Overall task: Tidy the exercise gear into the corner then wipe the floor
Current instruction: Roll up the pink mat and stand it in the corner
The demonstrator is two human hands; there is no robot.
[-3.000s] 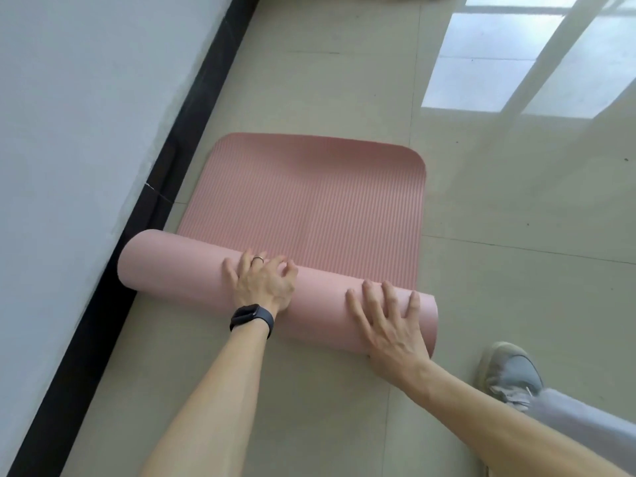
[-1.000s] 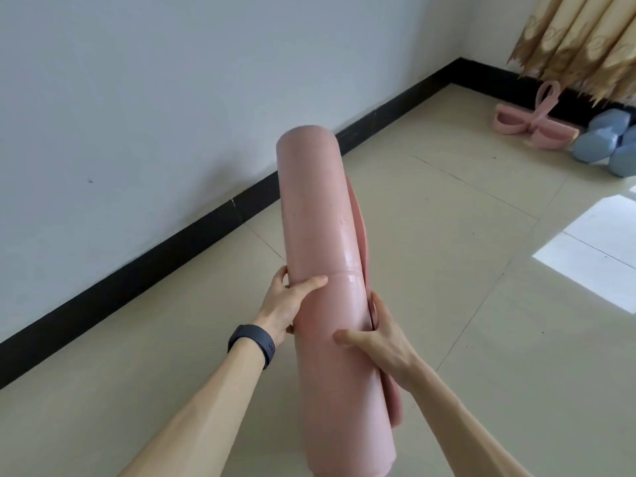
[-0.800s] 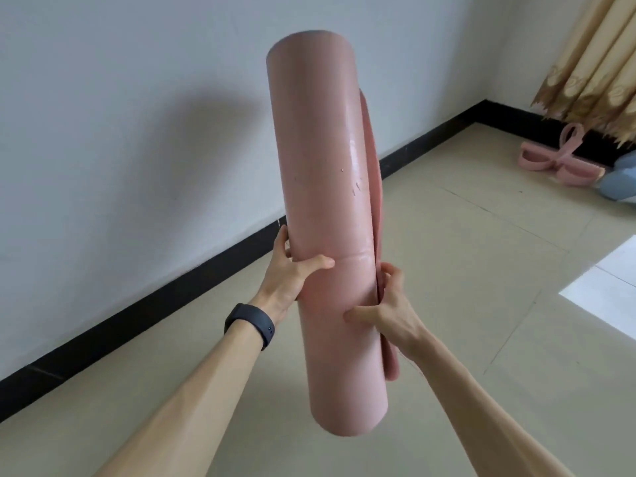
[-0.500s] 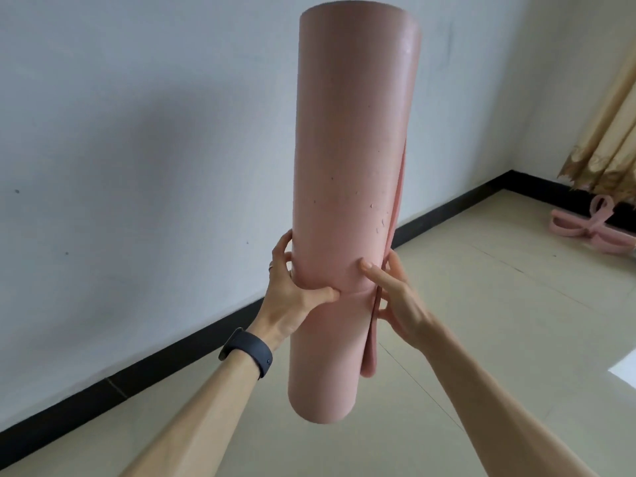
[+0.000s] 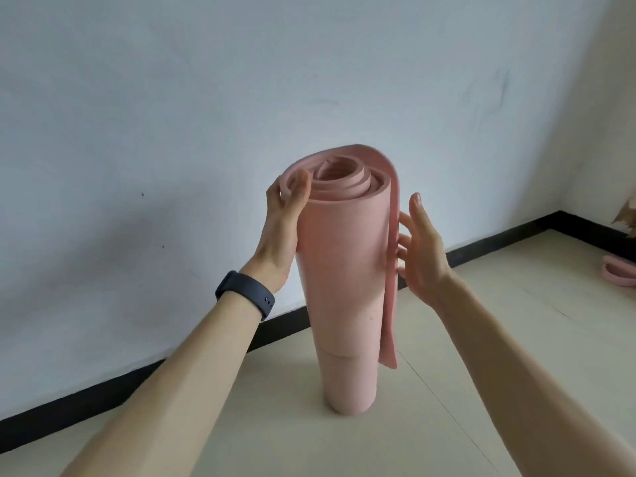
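Reaching in from the near left: one left hand, one dark wristband on its wrist. Thumb hooked over the top rim of the one rolled pink mat, fingers behind it, gripping the outer layer. Mat stands on end on the tiled floor, near the black baseboard, with one loose flap hanging down its right side. One right hand, fingers straight and released, fingertips touching that flap. Far right, one pink loop, cut off by the frame edge.
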